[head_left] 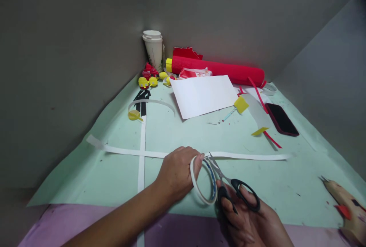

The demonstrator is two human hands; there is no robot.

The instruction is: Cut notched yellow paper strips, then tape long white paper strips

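My left hand (177, 172) grips a roll of white tape (210, 202), its thumb at the top of the ring. In my right hand (253, 222) is a pair of scissors (224, 177) with black handles, fingers through the loops. The scissor blades are parted and their tips are close to the tape's top edge by my left thumb. Just beyond both hands runs a long white strip (248, 157) lying crosswise. It crosses a second white strip (141, 178) that lies lengthwise to the left of my left hand.
Black strips (141, 104) lie at the lengthwise strip's far end. Farther back are a white sheet (204, 96), a red corrugated roll (217, 69), a lidded cup (153, 50) and small yellow and red paper pieces (143, 83). On the right are a phone (282, 119) and a glue gun (344, 201).
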